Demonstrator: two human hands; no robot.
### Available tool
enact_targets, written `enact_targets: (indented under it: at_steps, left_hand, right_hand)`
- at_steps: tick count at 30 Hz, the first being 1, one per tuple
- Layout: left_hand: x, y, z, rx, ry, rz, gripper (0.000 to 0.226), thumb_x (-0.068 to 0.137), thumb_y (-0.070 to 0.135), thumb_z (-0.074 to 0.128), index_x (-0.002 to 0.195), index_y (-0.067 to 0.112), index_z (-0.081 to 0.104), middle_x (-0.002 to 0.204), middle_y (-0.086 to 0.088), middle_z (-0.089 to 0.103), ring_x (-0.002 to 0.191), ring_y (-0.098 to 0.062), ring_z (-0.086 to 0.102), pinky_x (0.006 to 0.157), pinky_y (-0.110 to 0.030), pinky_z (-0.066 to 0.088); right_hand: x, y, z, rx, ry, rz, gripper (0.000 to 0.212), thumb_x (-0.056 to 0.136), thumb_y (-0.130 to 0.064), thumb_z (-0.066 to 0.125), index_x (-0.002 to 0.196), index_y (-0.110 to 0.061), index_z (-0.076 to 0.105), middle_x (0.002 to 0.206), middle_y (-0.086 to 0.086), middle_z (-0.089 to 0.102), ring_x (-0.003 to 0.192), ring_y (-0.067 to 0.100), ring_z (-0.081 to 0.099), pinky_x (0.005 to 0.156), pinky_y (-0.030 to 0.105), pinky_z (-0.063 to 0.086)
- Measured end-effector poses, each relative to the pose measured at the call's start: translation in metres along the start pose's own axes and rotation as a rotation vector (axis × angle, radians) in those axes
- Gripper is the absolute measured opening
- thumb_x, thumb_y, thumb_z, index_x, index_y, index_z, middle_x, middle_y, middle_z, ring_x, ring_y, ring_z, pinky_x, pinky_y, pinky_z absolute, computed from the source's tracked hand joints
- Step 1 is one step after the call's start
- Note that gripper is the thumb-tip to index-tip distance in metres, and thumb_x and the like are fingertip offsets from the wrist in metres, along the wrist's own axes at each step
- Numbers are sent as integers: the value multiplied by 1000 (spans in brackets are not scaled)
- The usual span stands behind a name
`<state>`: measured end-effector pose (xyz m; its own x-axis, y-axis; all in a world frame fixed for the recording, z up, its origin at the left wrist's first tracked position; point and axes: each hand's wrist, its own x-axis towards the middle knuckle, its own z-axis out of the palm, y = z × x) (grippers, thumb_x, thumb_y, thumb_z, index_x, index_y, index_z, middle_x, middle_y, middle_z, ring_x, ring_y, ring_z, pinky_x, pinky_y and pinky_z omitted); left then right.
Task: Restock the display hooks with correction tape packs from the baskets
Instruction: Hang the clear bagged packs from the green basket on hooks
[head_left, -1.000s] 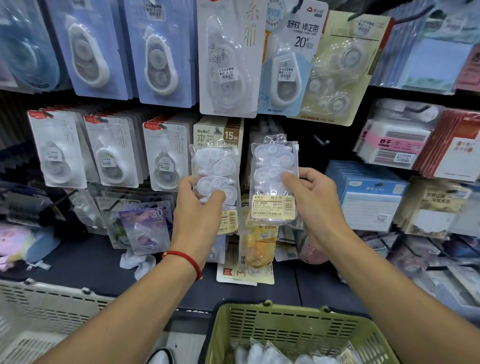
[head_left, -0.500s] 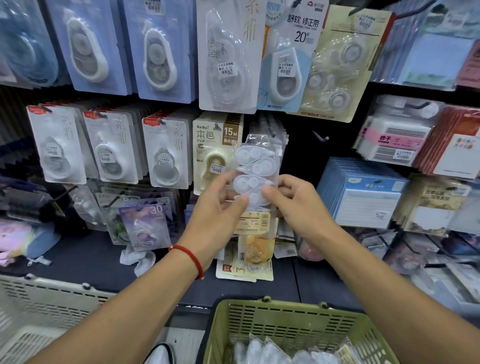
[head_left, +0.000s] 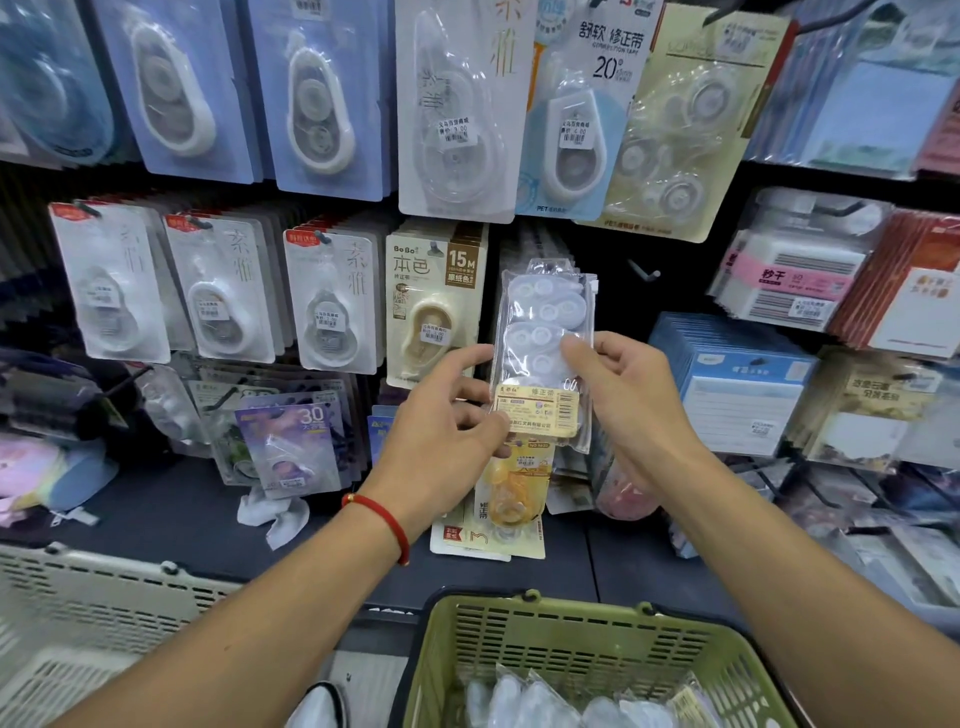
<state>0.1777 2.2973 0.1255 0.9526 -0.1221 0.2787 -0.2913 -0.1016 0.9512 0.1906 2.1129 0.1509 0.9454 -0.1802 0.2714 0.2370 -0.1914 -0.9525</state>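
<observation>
Two clear correction tape packs with white dispensers and a gold label are stacked together in front of the display. My right hand grips their right edge, thumb on the front. My left hand pinches the lower left edge by the label, its thumb spread beside the packs. A bare display hook sticks out just up and right of the packs. More clear packs lie in the green basket below.
Carded correction tapes hang in rows to the left, with a beige BoBo card right beside the held packs. Blue notepads hang to the right. A white basket stands lower left. Loose packs lie on the dark shelf.
One second ago each hand held its own pack, side by side. The hands came together and the two packs are now stacked, slightly further right.
</observation>
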Motion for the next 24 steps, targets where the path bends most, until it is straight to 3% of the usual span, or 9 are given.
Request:
enact_targets:
  at_steps: [4, 7, 10, 12, 14, 18, 24]
  left_hand:
    - [3, -4, 0, 4, -24, -19, 59, 95, 1, 68, 145, 29, 53, 109, 0, 65, 79, -16, 76, 90, -45, 63]
    - [6, -12, -4, 319, -65, 1, 56, 95, 11, 68, 146, 32, 55, 131, 6, 66, 108, -8, 68, 97, -21, 53]
    - [12, -18, -12, 594, 34, 112, 59, 92, 7, 66, 147, 25, 55, 143, 2, 61, 134, -16, 53, 111, -25, 38]
    - [19, -18, -17, 700, 113, 218, 62, 88, 2, 66, 146, 21, 56, 152, -1, 52, 144, -21, 42, 116, -26, 29]
    - [27, -20, -20, 776, 157, 281, 69, 83, -1, 69, 148, 18, 54, 160, -4, 39, 148, -23, 32, 115, -26, 26]
    - [31, -31, -22, 880, 115, 303, 86, 81, -2, 70, 158, 19, 38, 169, -5, 15, 153, -28, 23, 116, -34, 35]
    - [29, -37, -25, 917, 67, 306, 91, 81, -1, 69, 161, 21, 32, 173, -3, 5, 157, -26, 17, 113, -39, 45]
  right_hand:
    - [3, 4, -2, -53, 9, -3, 31, 101, -44, 65, 97, -15, 76, 93, 9, 79, 91, 34, 76, 85, 54, 62]
    - [4, 13, -5, -488, 70, -52, 40, 101, -49, 61, 128, -20, 65, 109, -6, 73, 100, 16, 71, 83, 36, 56]
    - [-5, 27, -5, -845, 68, -316, 51, 103, -30, 61, 149, -16, 47, 143, 4, 51, 127, 21, 53, 107, 40, 46]
    - [-8, 30, -1, -981, 24, -512, 53, 100, -23, 63, 150, -14, 48, 154, 8, 46, 139, 26, 46, 111, 44, 43]
    - [3, 28, 5, -1100, -80, -591, 57, 100, -23, 63, 154, -15, 47, 165, 10, 36, 152, 29, 35, 117, 48, 37]
    - [41, 25, 20, -1365, -246, -508, 64, 101, -27, 55, 161, -21, 34, 177, 6, -1, 163, 25, 2, 127, 53, 22]
    - [73, 38, 26, -1471, -250, -386, 78, 94, -16, 60, 164, -21, 25, 175, 0, -15, 163, 24, -8, 128, 53, 22]
